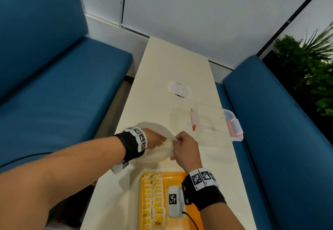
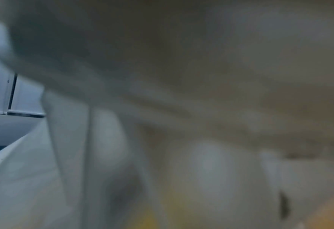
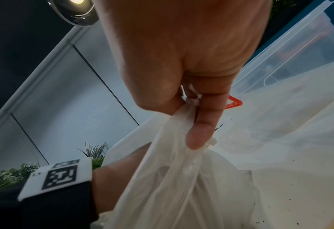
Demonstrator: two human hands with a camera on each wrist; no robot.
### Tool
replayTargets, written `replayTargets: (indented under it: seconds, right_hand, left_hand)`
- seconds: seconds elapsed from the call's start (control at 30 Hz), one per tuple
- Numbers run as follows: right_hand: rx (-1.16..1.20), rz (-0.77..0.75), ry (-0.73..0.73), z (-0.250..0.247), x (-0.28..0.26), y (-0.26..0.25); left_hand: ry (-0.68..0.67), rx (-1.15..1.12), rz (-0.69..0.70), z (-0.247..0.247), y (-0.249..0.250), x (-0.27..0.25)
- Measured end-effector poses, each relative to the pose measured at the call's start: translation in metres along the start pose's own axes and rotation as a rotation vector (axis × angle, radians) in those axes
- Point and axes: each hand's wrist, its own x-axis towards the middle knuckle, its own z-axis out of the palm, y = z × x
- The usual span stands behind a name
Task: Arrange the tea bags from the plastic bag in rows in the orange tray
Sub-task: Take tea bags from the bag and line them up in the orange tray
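A thin white plastic bag (image 1: 158, 153) lies on the cream table just beyond the orange tray (image 1: 177, 176). My right hand (image 1: 182, 144) pinches the bag's rim and holds it up; the right wrist view shows thumb and fingers (image 3: 203, 124) curled on the gathered plastic bag (image 3: 172, 178). My left hand (image 1: 155, 140) reaches inside the bag, its fingers hidden by the plastic. The left wrist view shows only blurred plastic film (image 2: 162, 124). Two rows of yellow tea bags (image 1: 155, 201) lie along the tray's left side.
A clear plastic box (image 1: 219, 123) with orange clasps stands on the table (image 1: 171, 64) beyond my right hand, beside a flat clear lid (image 1: 180, 120). A white patch (image 1: 179, 90) lies farther back. Blue benches (image 1: 59, 89) flank the narrow table. A white wrist device (image 1: 173, 201) hangs over the tray.
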Motion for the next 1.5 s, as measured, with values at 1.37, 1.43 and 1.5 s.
replayTargets:
  seconds: [1.37,1.43,1.5]
  right_hand:
    - [0.367,-0.14,-0.023,-0.001,-0.063,0.007]
    - [0.386,-0.128,-0.147,0.0,-0.068,0.003]
    - [0.352,-0.145,-0.219,0.003,-0.072,-0.003]
  left_hand:
    - [0.686,-1.515,0.054,-0.012,0.036,-0.125]
    - [0.639,-1.594,0.04,-0.015,0.043,-0.132]
    - [0.575,-1.671,0.023,-0.016,0.049,-0.137]
